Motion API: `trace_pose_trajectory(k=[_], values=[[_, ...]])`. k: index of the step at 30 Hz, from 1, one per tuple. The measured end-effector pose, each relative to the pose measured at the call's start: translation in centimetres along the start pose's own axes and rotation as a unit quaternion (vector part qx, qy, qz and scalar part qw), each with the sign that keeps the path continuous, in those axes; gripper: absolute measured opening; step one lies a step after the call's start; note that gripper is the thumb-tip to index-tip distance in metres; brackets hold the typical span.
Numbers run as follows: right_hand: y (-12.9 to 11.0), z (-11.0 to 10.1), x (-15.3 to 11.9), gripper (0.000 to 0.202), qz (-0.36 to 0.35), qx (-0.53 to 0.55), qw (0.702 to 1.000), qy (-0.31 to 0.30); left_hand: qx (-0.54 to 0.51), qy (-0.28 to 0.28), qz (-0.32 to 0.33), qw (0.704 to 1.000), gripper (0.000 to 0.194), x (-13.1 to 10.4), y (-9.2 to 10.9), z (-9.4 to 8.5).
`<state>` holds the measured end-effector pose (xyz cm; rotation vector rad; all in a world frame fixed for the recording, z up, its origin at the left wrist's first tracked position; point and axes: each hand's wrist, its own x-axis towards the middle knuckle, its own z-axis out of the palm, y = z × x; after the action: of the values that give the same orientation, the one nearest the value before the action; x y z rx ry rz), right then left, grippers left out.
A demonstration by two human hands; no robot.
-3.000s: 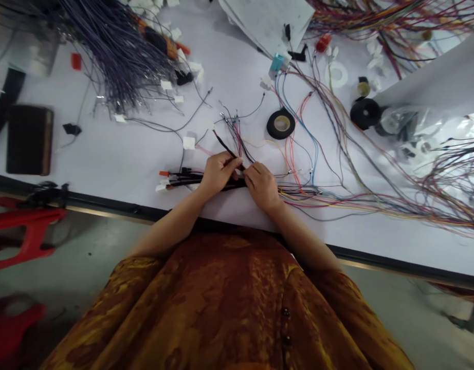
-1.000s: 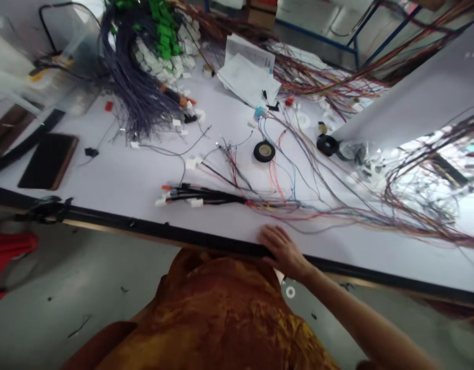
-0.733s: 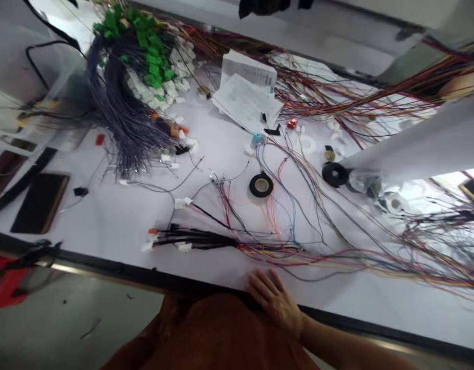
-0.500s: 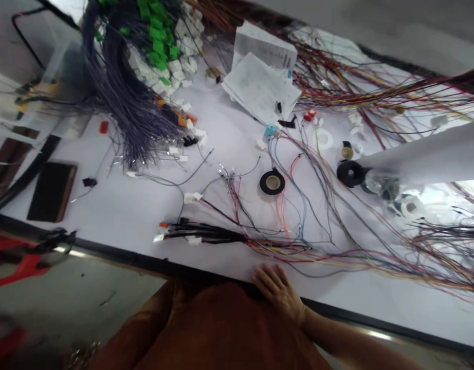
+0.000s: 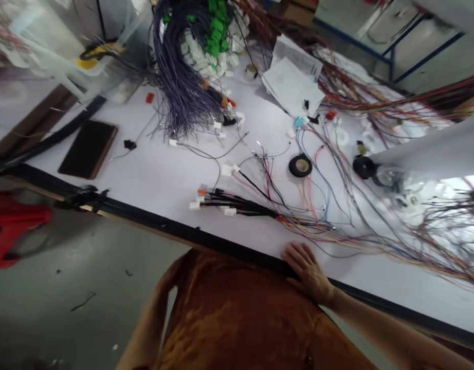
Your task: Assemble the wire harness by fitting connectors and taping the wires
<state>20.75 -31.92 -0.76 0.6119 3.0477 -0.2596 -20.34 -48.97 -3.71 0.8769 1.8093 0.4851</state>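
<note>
My right hand (image 5: 307, 271) lies flat on the table's front edge, fingers stretched out, holding nothing. My left hand (image 5: 178, 271) is low against my body at the table edge, and its fingers are hidden. Just beyond my right hand runs a wire harness (image 5: 256, 207), its black-sleeved branches ending in white and orange connectors at the left. Coloured wires (image 5: 376, 245) fan out from it to the right. A roll of black tape (image 5: 300, 165) sits behind the harness, with loose wire ends beside it.
A bundle of purple wires (image 5: 179, 87) with green and white connectors lies at the back. Papers (image 5: 294, 85) rest to its right. A dark phone-like slab (image 5: 88, 149) is at the left, near a clear plastic bin (image 5: 125, 77). A pale post (image 5: 433, 149) juts in from the right.
The camera view has shifted, so the table and its things appear further right and higher. My right hand stays resting on the table edge. More of my left forearm shows.
</note>
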Motion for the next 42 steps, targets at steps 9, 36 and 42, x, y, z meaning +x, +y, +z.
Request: trace_pose_trajectory(k=[9,36,42], values=[[-1.0,-5.2,11.1,0.030,0.171,0.172,0.941,0.237,0.001,0.200,0.219,0.955,0.022,-0.3,11.4,-8.8],[5.5,-2.0,19.7,0.017,0.294,0.570,0.707,0.296,0.085,0.231,0.346,0.905,0.029,14.8,18.9,-7.1],[5.2,-1.3,20.0,0.018,0.223,0.458,0.814,0.278,0.001,0.272,0.408,0.872,0.029,11.2,20.5,-5.4]])
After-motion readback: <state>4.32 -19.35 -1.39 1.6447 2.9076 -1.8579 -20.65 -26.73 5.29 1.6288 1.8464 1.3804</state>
